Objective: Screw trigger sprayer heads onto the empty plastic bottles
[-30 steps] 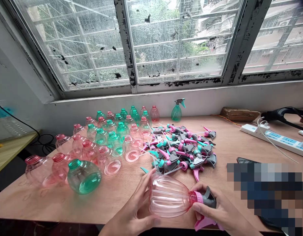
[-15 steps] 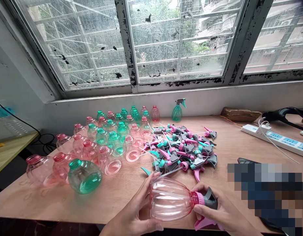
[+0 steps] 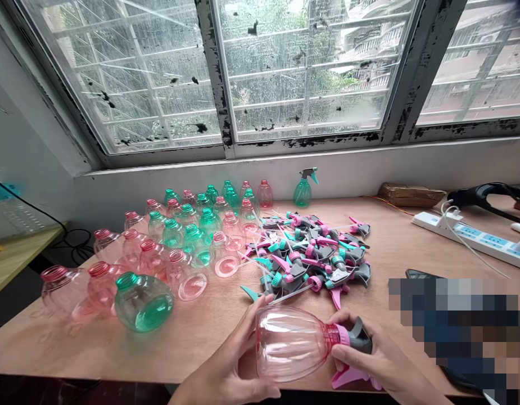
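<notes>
A clear pink ribbed bottle (image 3: 289,343) lies on its side near the front edge of the wooden table (image 3: 209,332). My left hand (image 3: 236,368) cups its base, fingers wrapped round it. My right hand (image 3: 369,360) grips the grey and pink spray trigger head (image 3: 355,337) seated on the bottle's neck, with the pink lever pointing down. A pile of loose trigger heads (image 3: 314,256) in grey, pink and teal lies just beyond the hands.
Several empty pink and green bottles (image 3: 175,242) crowd the table's left half. One assembled green spray bottle (image 3: 304,188) stands by the wall. A white power strip (image 3: 474,236) with cables lies at the right, beside a phone (image 3: 420,274) and a blurred patch.
The bottle has turned slightly in my hands and the trigger head's lever has shifted a little; both hands stay in the same place.
</notes>
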Action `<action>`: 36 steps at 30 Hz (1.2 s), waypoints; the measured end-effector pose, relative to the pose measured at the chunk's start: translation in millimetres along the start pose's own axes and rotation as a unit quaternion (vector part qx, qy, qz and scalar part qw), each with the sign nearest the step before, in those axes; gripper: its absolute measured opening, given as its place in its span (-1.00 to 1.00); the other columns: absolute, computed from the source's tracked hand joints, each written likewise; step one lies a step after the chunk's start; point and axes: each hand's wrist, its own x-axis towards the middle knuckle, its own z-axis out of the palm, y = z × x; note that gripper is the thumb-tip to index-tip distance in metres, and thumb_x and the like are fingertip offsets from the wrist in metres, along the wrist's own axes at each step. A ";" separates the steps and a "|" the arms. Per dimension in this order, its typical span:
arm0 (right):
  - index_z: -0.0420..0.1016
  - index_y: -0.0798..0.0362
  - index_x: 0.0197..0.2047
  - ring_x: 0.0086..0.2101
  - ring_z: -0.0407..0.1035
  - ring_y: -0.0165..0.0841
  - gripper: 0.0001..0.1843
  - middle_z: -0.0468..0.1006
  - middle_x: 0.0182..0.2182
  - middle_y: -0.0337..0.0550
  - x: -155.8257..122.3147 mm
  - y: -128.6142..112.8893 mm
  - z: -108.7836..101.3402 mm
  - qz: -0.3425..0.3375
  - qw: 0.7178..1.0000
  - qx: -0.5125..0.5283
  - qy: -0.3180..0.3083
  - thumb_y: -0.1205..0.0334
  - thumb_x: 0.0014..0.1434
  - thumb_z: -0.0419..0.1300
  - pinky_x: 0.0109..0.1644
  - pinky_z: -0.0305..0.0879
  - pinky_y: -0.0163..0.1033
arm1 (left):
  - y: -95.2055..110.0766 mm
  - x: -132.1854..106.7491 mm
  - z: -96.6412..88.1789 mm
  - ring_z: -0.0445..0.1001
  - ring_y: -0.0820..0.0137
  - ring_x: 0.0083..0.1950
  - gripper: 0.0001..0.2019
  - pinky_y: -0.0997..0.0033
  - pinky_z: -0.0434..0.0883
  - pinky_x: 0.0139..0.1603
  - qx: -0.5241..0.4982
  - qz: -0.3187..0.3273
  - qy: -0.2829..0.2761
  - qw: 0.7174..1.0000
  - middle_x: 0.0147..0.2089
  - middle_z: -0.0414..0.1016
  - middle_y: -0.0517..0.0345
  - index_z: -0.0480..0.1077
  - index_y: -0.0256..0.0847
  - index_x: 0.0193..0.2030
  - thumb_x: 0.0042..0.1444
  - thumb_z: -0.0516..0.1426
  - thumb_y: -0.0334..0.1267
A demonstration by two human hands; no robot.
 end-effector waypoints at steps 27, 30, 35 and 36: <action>0.52 0.07 -0.15 -0.53 0.38 -0.36 -0.58 0.59 -0.53 -0.30 -1.2 -4.1 0.4 0.008 0.999 -0.039 0.009 -0.03 0.11 0.48 -0.45 0.26 -0.30 | -0.6 -2.2 -0.8 -0.31 0.06 0.65 0.00 -0.09 -0.07 0.58 0.053 0.013 -0.004 0.999 0.67 -0.31 0.18 -0.25 0.31 0.54 0.19 0.34 -0.15; 0.51 0.07 -0.13 -0.53 0.37 -0.35 -0.58 0.61 -0.53 -0.27 -1.1 -1.7 -1.4 0.012 0.999 -0.044 0.005 -0.06 0.15 0.45 -0.51 0.19 -0.32 | -1.2 -2.1 -0.1 -0.04 0.05 0.61 -0.06 -0.06 0.06 0.55 0.069 0.014 0.000 0.998 0.66 -0.25 0.22 -0.33 0.45 0.52 0.30 0.25 -0.23; 0.52 0.07 -0.13 -0.50 0.39 -0.35 -0.57 0.60 -0.51 -0.28 -1.5 -0.7 -2.3 0.003 0.998 -0.055 0.008 -0.07 0.15 0.46 -0.43 0.25 -0.30 | -0.6 1.3 -0.1 0.07 0.00 0.58 0.01 -0.04 0.16 0.52 0.022 0.006 -0.012 1.000 0.66 -0.26 0.21 -0.34 0.46 0.52 0.22 0.32 -0.15; 0.52 0.06 -0.13 -0.49 0.40 -0.34 -0.58 0.60 -0.51 -0.28 -1.6 -1.2 -2.1 0.003 0.998 -0.056 0.008 -0.07 0.15 0.46 -0.40 0.26 -0.29 | -0.3 1.6 -0.4 -0.04 0.00 0.61 0.04 -0.04 0.13 0.53 0.018 0.002 -0.014 1.000 0.66 -0.26 0.19 -0.33 0.41 0.53 0.19 0.34 -0.12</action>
